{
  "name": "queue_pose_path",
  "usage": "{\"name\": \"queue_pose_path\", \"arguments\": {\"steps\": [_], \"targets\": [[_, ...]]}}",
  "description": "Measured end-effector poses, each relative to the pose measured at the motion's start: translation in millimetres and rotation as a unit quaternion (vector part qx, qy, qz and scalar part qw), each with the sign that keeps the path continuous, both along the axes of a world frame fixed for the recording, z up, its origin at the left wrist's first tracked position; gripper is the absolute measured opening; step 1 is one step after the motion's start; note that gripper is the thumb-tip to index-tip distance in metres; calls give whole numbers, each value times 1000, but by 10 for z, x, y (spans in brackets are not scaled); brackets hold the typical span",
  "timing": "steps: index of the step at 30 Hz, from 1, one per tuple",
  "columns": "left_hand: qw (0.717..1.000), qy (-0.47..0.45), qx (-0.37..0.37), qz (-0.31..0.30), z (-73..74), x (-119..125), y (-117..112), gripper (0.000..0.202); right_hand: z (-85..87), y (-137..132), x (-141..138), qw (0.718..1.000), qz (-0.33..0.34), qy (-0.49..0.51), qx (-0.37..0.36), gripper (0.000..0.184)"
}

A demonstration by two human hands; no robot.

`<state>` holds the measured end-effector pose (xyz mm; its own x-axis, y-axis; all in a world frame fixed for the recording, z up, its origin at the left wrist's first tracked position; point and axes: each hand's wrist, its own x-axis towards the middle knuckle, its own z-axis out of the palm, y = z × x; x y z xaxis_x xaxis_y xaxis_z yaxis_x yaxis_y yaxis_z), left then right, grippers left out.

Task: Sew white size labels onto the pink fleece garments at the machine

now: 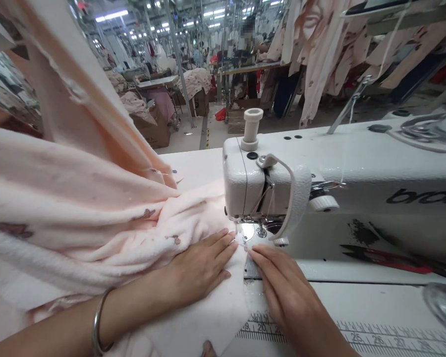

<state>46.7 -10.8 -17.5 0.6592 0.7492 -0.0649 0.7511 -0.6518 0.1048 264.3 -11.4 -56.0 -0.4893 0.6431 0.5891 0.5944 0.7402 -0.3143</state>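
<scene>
1. The pink fabric (126,253) is lying beneath the left hand (204,263) and spreading leftward in folds.
2. The left hand is resting flat on it, fingers extended and gripping nothing.
3. The right hand (292,292) is pointing its straightened fingers at the fabric's right edge; whether it is pinching cannot be told.
4. That edge is running between both hands, near the sewing machine's (238,173) presser foot (260,230).
</scene>
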Motion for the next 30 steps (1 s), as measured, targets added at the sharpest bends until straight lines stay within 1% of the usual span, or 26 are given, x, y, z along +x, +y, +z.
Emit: {"name": "queue_pose_path", "arguments": {"steps": [3,5,8,13,16,22,25,30], "targets": [[1000,3,10,-5,31,-2,-12,49,55,18,40,1000,-26,3,-15,32],[1000,11,15,-5,44,0,-13,49,44,22,24,999,-32,-19,-3,34],[1000,18,19,-6,39,-1,-1,50,-25,26,-51,998,-31,-57,20,39],[999,-4,35,-2,3,-16,16,50,-136,48,-158,991,-58,-112,35,45],[999,-13,41,0,-21,-30,29,50,-141,60,-173,991,-59,-115,41,44],[997,-45,55,-5,-72,-50,91,48,-125,84,-183,990,-59,-122,24,47],[997,-55,53,1,-63,-45,106,47,-148,97,-185,991,-59,-120,15,47],[998,-43,42,8,-30,-41,102,47,-166,110,-169,990,-54,-132,16,49]]}}
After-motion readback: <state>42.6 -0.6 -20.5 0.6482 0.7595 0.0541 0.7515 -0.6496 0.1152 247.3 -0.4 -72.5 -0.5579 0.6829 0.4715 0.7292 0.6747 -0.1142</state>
